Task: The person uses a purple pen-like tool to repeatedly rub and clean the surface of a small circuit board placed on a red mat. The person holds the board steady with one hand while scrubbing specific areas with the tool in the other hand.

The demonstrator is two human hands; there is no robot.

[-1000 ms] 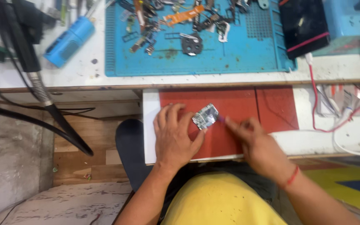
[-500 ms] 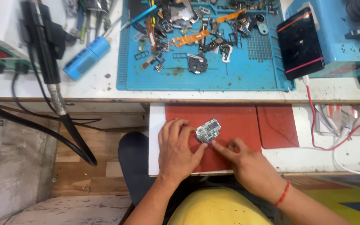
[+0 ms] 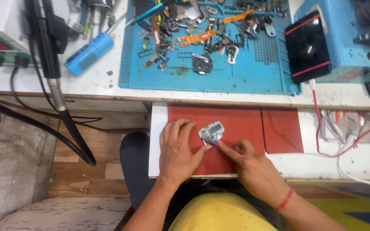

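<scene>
A small green and silver circuit board (image 3: 211, 131) lies on a red mat (image 3: 240, 122) on a white pull-out shelf. My left hand (image 3: 177, 149) rests flat on the mat, its index finger and thumb steadying the board's left edge. My right hand (image 3: 249, 164) comes in from the lower right, pinching a thin tool (image 3: 212, 144) whose tip touches the board's lower edge. A red thread band circles my right wrist.
Behind the shelf, a blue work mat (image 3: 236, 77) holds several loose phone parts and orange flex cables. A black phone (image 3: 307, 47) lies on a blue machine at right. A blue cylinder (image 3: 88, 53), a black hose (image 3: 61, 102), a red cable (image 3: 320, 124) and a smaller red mat (image 3: 281, 130) are nearby.
My right hand has slid left until the tool tip meets the board. My left hand stays on the board. My head has tilted, bringing more of the bench into view.
</scene>
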